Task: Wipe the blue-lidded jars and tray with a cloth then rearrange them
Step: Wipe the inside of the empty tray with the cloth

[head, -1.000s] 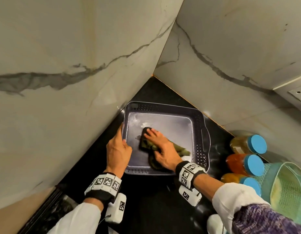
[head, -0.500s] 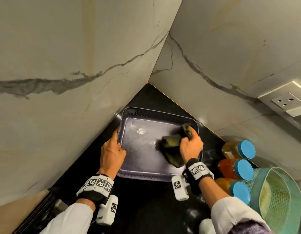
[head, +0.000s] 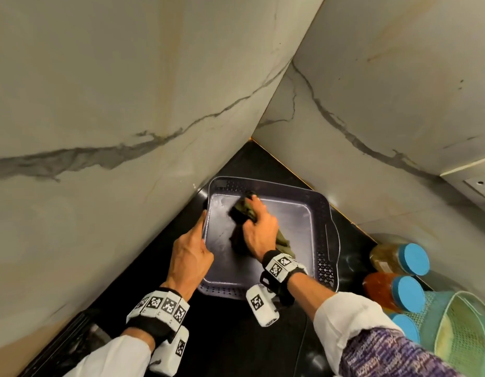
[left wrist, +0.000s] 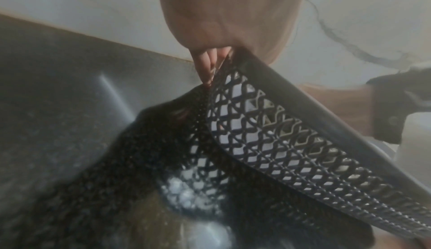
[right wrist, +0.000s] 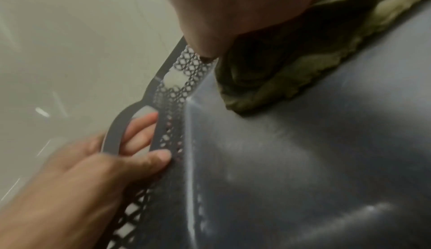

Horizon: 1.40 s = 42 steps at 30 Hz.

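Against the corner where the two marble walls meet, the grey tray point(head: 321, 232) is set on the dark surface point(head: 235, 336) and is being wiped inside. The olive cloth point(head: 244, 210) is now pressed to the far-left part of the tray floor, by the back wall; half a second ago it was bunched at the right wall, and a second ago it lay near the middle, so the floor is being covered in sweeps and the tray stage is judged well along but not finished. The cloth is held down under the right hand point(head: 259, 231), whose fingers are curled over it. The left wall of the tray is gripped by the left hand point(head: 191, 255), with fingers threaded through the handle slot and the thumb laid against the lattice (seen best from the right wrist). The tray looks smooth and faintly streaked on its floor, with perforated walls. Three blue-lidded jars point(head: 399, 258) are lying to the right, outside the tray, beside a green mesh basket point(head: 464, 333), and are yet to be rearranged.
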Available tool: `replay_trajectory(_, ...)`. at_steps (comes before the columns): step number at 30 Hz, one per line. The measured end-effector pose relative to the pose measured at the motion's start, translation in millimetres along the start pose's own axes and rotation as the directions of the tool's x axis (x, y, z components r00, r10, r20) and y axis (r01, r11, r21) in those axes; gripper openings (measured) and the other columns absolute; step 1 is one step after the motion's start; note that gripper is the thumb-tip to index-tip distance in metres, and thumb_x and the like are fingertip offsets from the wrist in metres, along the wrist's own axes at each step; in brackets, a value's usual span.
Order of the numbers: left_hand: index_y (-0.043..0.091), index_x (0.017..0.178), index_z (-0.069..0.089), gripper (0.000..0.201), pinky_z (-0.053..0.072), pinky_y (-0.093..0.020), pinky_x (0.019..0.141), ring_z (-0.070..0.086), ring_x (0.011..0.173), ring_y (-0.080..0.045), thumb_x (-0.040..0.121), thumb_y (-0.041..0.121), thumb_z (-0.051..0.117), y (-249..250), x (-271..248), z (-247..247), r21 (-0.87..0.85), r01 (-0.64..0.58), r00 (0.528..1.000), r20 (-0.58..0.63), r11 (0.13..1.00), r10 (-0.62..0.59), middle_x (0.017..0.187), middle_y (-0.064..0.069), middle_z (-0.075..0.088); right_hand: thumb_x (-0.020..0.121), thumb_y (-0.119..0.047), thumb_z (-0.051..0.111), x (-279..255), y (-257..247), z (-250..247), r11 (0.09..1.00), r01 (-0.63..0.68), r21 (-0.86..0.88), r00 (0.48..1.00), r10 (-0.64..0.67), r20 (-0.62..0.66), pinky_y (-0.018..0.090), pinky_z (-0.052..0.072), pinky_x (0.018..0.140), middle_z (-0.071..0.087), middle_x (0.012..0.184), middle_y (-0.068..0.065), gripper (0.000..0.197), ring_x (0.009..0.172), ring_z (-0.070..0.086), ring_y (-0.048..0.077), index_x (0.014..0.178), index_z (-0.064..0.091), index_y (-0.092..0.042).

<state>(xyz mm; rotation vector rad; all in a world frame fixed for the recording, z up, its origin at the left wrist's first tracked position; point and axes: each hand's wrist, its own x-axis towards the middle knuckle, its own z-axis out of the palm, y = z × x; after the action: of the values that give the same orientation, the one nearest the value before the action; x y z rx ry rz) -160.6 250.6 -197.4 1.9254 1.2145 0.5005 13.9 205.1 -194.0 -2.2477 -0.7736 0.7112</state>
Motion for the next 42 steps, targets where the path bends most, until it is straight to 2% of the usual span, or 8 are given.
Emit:
replay_trajectory(9, 0.01, 0.15, 0.058, 0.084, 0.057, -0.05, 0.075, 0.069, 0.093, -0.054, 0.071, -0.021, 0.062, 1.7, 1.5, -5.3, -0.033, 0.077, 0.996, -0.035, 0.997, -0.078, 0.105, -0.031, 0.074, 0.064, 0.007, 0.046, -9.8, -6.8, 9.6, 0.953, 0.303, 0.011, 0.779, -0.254, 0.572, 0.013, 0.013, 0.126, 0.049, 0.16, 0.003, 0.084, 0.153, 0.033, 0.008, 0.143, 0.065, -0.015)
replay_trajectory(15, 0.014, 0.15, 0.057, 0.085, 0.056, -0.052, 0.079, 0.067, 0.098, -0.055, 0.07, -0.016, 0.062, 6.4, 0.8, -12.0, -0.064, 0.128, 0.992, -0.012, 0.99, -0.129, 0.109, -0.033, 0.073, 0.065, 0.015, 0.046, -65.8, 10.2, -15.8, 0.967, 0.24, 0.083, 0.566, -0.208, 0.798, 0.023, 0.032, 0.124, 0.068, 0.141, 0.008, 0.074, 0.142, 0.055, 0.014, 0.129, 0.074, -0.008)
replay_trajectory(18, 0.011, 0.149, 0.058, 0.085, 0.056, -0.053, 0.077, 0.067, 0.094, -0.056, 0.069, -0.019, 0.061, 7.2, 0.1, -11.1, -0.042, 0.116, 0.993, 0.003, 0.992, -0.116, 0.106, -0.033, 0.073, 0.069, 0.016, 0.043, -61.4, 10.4, -46.0, 0.985, 0.163, 0.059, 0.652, -0.152, 0.743, 0.037, 0.052, 0.112, 0.076, 0.127, 0.008, 0.07, 0.125, 0.069, 0.018, 0.125, 0.077, -0.011)
replay_trajectory(23, 0.012, 0.15, 0.057, 0.084, 0.059, -0.05, 0.078, 0.068, 0.094, -0.053, 0.071, -0.018, 0.061, 2.9, 1.4, -9.2, -0.036, 0.073, 0.996, 0.046, 0.997, -0.071, 0.105, -0.029, 0.074, 0.069, 0.021, 0.043, 2.3, 4.7, -80.1, 0.989, 0.141, 0.039, 0.969, -0.146, 0.197, 0.044, 0.049, 0.115, 0.074, 0.129, 0.001, 0.08, 0.127, 0.066, 0.016, 0.128, 0.076, -0.021)
replay_trajectory(29, 0.011, 0.149, 0.058, 0.085, 0.058, -0.049, 0.072, 0.068, 0.087, -0.053, 0.069, -0.018, 0.061, -2.9, 5.1, -7.6, -0.013, 0.031, 0.999, 0.027, 0.999, -0.03, 0.099, -0.03, 0.074, 0.062, 0.006, 0.046, 10.5, 21.4, -27.5, 0.907, 0.403, -0.121, 0.851, -0.323, 0.414, 0.042, 0.019, 0.132, 0.041, 0.165, 0.003, 0.088, 0.158, 0.028, 0.018, 0.145, 0.062, -0.018)
replay_trajectory(35, 0.011, 0.144, 0.061, 0.078, 0.058, -0.054, 0.074, 0.067, 0.092, -0.055, 0.072, -0.016, 0.061, -0.1, 6.0, -10.9, -0.019, 0.06, 0.998, -0.011, 0.998, -0.06, 0.101, -0.031, 0.074, 0.062, -0.002, 0.045, -6.0, 14.7, -23.1, 0.885, 0.45, -0.122, 0.731, -0.287, 0.62, 0.04, 0.015, 0.132, 0.043, 0.165, 0.001, 0.088, 0.159, 0.026, 0.016, 0.146, 0.062, -0.018)
replay_trajectory(39, 0.01, 0.14, 0.057, 0.072, 0.056, -0.053, 0.073, 0.068, 0.092, -0.054, 0.072, -0.014, 0.062, 6.7, 1.8, -13.9, -0.02, 0.065, 0.998, -0.008, 0.998, -0.065, 0.104, -0.029, 0.074, 0.069, 0.002, 0.049, -56.6, -12.2, -26.5, 0.911, 0.389, -0.134, 0.546, -0.112, 0.83, 0.037, 0.041, 0.121, 0.057, 0.154, 0.006, 0.082, 0.135, 0.06, 0.019, 0.147, 0.06, -0.021)
replay_trajectory(42, 0.009, 0.119, 0.063, 0.056, 0.052, -0.046, 0.073, 0.068, 0.088, -0.048, 0.069, -0.015, 0.061, 4.4, 2.5, -10.1, -0.057, 0.084, 0.996, -0.034, 0.995, -0.086, 0.098, -0.02, 0.074, 0.08, 0.003, 0.052, -80.5, -27.2, -44.4, 0.904, 0.323, -0.28, 0.568, 0.052, 0.822, 0.033, 0.052, 0.108, 0.072, 0.135, 0.007, 0.07, 0.119, 0.068, 0.023, 0.142, 0.065, -0.025)
